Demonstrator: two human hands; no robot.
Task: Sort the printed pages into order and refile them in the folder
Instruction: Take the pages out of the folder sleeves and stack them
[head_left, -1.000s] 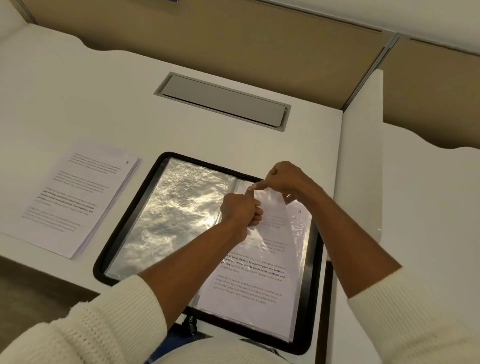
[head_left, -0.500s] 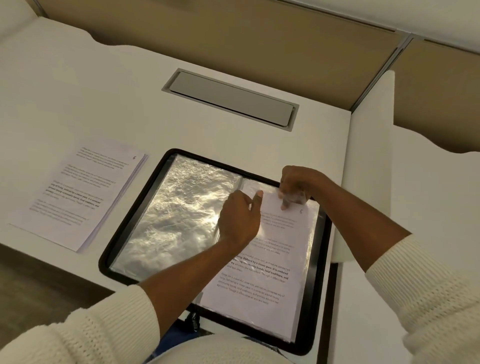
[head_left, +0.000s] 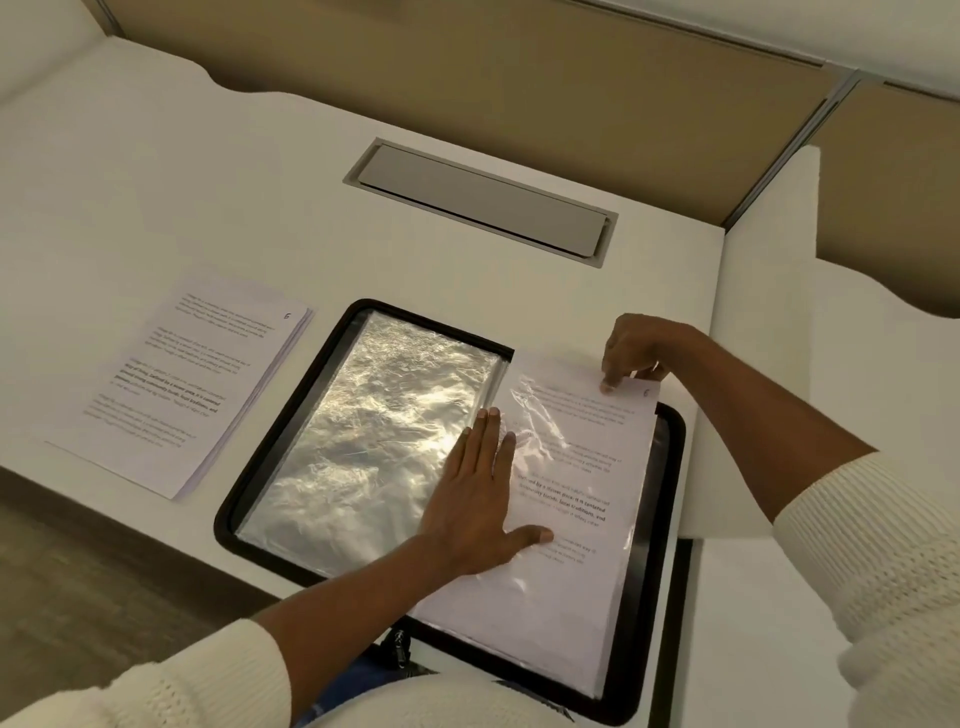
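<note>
Folder (head_left: 671, 499): open on worktop (head_left: 218, 176).
Left grip (head_left: 475, 499): released, flat, fingers straight, pressing the page (head_left: 587, 467) in the folder's right half.
Right grip (head_left: 636, 348): pinching that page's top edge.
Page stack (head_left: 182, 384): well left of left grip.

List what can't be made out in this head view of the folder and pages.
Head view, text on the page in the folder: too small, blurred by plastic glare.
Stack beside the folder: only its top sheet shows, so the count is hidden.
Left sleeve: glare hides any contents.
Folder's near edge: partly covered by the person's body.
Folder spine: partly under the left hand.
</note>
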